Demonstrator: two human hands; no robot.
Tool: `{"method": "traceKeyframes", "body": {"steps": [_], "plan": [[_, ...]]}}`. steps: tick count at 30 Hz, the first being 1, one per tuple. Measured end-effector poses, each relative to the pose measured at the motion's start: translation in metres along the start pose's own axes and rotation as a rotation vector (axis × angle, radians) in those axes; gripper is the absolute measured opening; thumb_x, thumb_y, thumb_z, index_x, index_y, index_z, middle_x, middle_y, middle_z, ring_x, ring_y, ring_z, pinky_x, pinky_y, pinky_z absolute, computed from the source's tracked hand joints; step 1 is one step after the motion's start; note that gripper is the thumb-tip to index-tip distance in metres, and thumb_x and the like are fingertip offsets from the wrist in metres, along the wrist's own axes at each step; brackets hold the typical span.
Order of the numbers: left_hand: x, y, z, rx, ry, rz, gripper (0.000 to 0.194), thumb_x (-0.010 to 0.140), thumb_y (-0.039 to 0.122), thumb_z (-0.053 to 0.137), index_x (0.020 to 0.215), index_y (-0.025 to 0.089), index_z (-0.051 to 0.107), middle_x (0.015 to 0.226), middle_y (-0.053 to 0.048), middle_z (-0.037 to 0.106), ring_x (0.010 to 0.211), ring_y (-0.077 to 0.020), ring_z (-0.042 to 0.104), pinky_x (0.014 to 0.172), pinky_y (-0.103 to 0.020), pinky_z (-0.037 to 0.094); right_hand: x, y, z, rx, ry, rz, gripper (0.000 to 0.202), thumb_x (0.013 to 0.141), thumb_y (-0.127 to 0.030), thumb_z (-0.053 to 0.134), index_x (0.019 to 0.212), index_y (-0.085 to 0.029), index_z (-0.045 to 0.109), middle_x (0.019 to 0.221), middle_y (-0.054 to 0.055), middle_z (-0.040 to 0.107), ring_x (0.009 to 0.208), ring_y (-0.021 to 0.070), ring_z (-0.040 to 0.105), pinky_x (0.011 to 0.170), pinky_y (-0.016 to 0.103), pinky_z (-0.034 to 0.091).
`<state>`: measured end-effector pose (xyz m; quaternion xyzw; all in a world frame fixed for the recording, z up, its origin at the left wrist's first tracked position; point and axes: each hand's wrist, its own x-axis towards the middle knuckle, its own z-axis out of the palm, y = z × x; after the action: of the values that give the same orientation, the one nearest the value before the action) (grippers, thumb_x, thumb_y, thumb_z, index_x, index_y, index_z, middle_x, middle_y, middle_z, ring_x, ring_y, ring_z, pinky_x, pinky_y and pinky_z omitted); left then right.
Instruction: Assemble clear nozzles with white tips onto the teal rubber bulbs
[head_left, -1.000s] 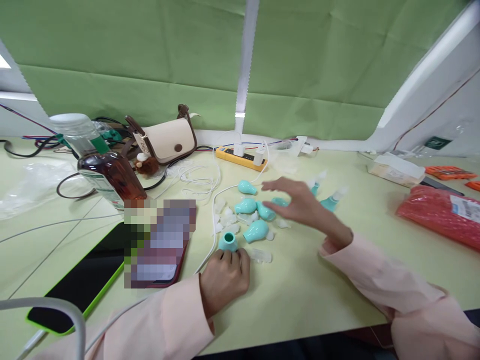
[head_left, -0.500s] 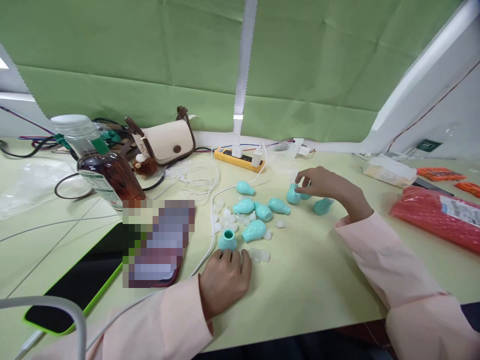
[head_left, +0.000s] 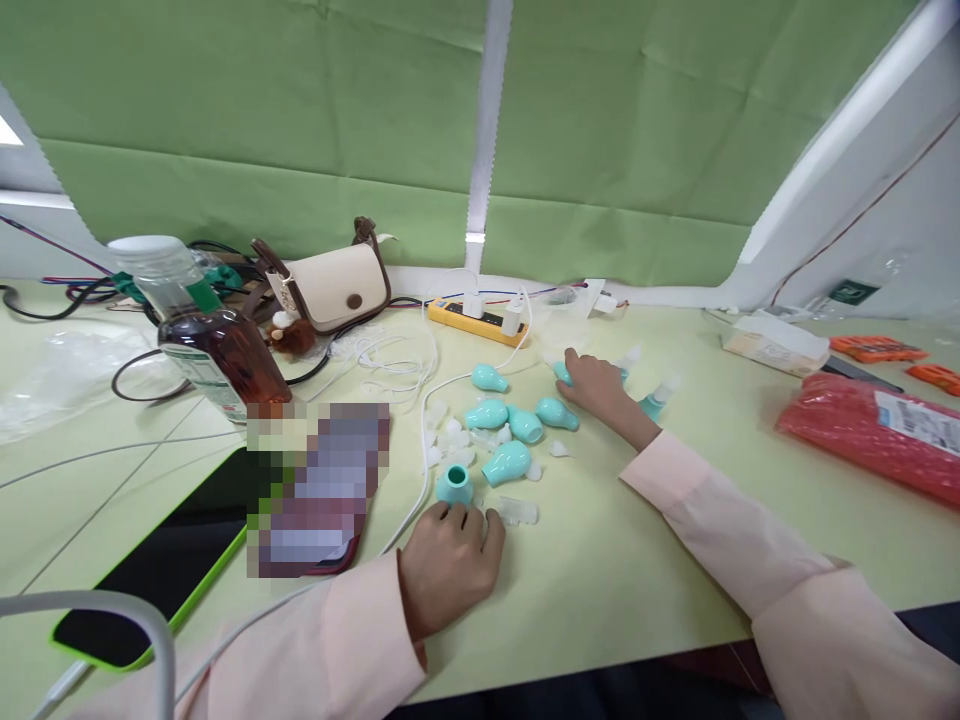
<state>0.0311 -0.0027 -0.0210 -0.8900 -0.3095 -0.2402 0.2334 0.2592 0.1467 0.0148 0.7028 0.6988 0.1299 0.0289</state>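
Observation:
Near the table's front, my left hand rests with curled fingers against an upright turquoise squeeze bulb, its open mouth facing up. My right hand reaches further back, its fingers closed around another turquoise bulb, mostly covered by the hand. Just right of that hand stand bulbs with clear tips, one being a tipped bulb. Between my hands lie several loose bulbs, among them a turquoise bulb. Small translucent pieces are scattered beside them, and a clear plastic tube lies right of my left hand.
Left of my left hand lie a phone and a green-edged device. Behind them are a brown bottle and a cream handbag. A yellow power strip with white cables sits at the back. At right is a red package.
My right hand has moved left and lowered, closing around a bulb. The tipped bulbs to its right are more exposed. My left hand has stayed in place.

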Motion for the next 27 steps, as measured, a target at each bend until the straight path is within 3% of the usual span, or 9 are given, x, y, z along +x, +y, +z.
{"method": "traceKeyframes", "body": {"steps": [5, 8, 10, 12, 14, 17, 21, 23, 27], "plan": [[-0.001, -0.003, -0.010, -0.142, 0.268, 0.008, 0.010, 0.072, 0.014, 0.051, 0.080, 0.010, 0.057, 0.056, -0.003, 0.057, 0.049, -0.0160, 0.051, 0.042, -0.028, 0.040, -0.035, -0.008, -0.050, 0.049, 0.095, -0.036, 0.029, 0.075, -0.033, 0.043, 0.098, -0.015, 0.044, 0.080, 0.009, 0.057, 0.066, 0.0217, 0.053, 0.051, 0.026, 0.029], [0.003, -0.008, -0.020, -0.269, 0.454, 0.004, 0.016, 0.070, 0.012, 0.053, 0.086, 0.013, 0.052, 0.083, -0.009, 0.056, 0.077, -0.0215, 0.052, 0.061, -0.035, 0.045, -0.074, -0.009, -0.088, 0.394, 0.190, -0.354, 0.024, 0.068, -0.029, 0.049, 0.089, -0.020, 0.047, 0.075, 0.002, 0.056, 0.058, 0.0145, 0.048, 0.054, 0.025, 0.033], [0.007, -0.011, -0.024, -0.310, 0.642, -0.139, 0.015, 0.073, 0.020, 0.055, 0.086, 0.017, 0.048, 0.091, -0.008, 0.050, 0.088, -0.0245, 0.046, 0.070, -0.040, 0.042, -0.099, -0.010, -0.103, 0.638, 0.174, -0.569, 0.019, 0.065, -0.022, 0.049, 0.084, -0.020, 0.049, 0.075, 0.001, 0.054, 0.062, 0.0136, 0.047, 0.059, 0.025, 0.035], [0.010, -0.012, -0.023, -0.330, 0.607, -0.262, 0.023, 0.076, 0.036, 0.050, 0.091, 0.018, 0.046, 0.096, -0.010, 0.047, 0.091, -0.0264, 0.041, 0.073, -0.044, 0.038, -0.116, -0.012, -0.106, 0.850, 0.087, -0.715, 0.019, 0.064, -0.017, 0.048, 0.083, -0.020, 0.049, 0.075, 0.001, 0.052, 0.064, 0.0132, 0.046, 0.061, 0.025, 0.037], [0.010, -0.013, -0.020, -0.348, 0.427, -0.315, 0.029, 0.080, 0.043, 0.038, 0.091, 0.018, 0.049, 0.096, -0.010, 0.049, 0.088, -0.0264, 0.039, 0.071, -0.043, 0.033, -0.124, -0.016, -0.096, 1.052, 0.002, -0.757, 0.018, 0.065, -0.017, 0.047, 0.082, -0.019, 0.050, 0.074, 0.001, 0.051, 0.064, 0.0133, 0.046, 0.062, 0.026, 0.037], [0.007, -0.012, -0.014, -0.409, 0.231, -0.288, 0.034, 0.085, 0.039, 0.028, 0.076, 0.018, 0.053, 0.082, -0.007, 0.055, 0.078, -0.0237, 0.040, 0.063, -0.038, 0.027, -0.123, -0.026, -0.069, 1.332, -0.041, -0.673, 0.014, 0.067, -0.021, 0.049, 0.080, -0.018, 0.052, 0.072, 0.002, 0.051, 0.061, 0.0130, 0.046, 0.057, 0.027, 0.038], [0.003, -0.011, -0.013, -0.660, 0.143, -0.230, 0.037, 0.089, 0.034, 0.021, 0.070, 0.015, 0.047, 0.065, -0.005, 0.050, 0.066, -0.0189, 0.038, 0.057, -0.033, 0.028, -0.124, -0.038, -0.044, 1.564, -0.041, -0.561, 0.015, 0.064, -0.023, 0.061, 0.076, -0.017, 0.057, 0.069, 0.003, 0.056, 0.058, 0.0121, 0.048, 0.051, 0.024, 0.039], [0.002, -0.010, -0.017, -0.837, 0.147, -0.224, 0.037, 0.090, 0.032, 0.018, 0.069, 0.016, 0.044, 0.063, -0.004, 0.045, 0.063, -0.0169, 0.038, 0.055, -0.031, 0.032, -0.125, -0.041, -0.039, 1.692, -0.224, -0.441, 0.014, 0.063, -0.025, 0.064, 0.071, -0.015, 0.059, 0.061, 0.001, 0.053, 0.046, 0.0077, 0.044, 0.040, 0.020, 0.034], [0.004, -0.011, -0.025, -0.986, 0.182, -0.182, 0.037, 0.091, 0.032, 0.014, 0.073, 0.016, 0.042, 0.063, -0.003, 0.044, 0.063, -0.0151, 0.041, 0.056, -0.029, 0.038, -0.118, -0.045, -0.034, 1.973, -0.834, -0.149, 0.023, 0.067, -0.036, 0.059, 0.064, -0.014, 0.053, 0.048, -0.004, 0.045, 0.030, 0.0004, 0.025, 0.027, 0.014, 0.015]]}}
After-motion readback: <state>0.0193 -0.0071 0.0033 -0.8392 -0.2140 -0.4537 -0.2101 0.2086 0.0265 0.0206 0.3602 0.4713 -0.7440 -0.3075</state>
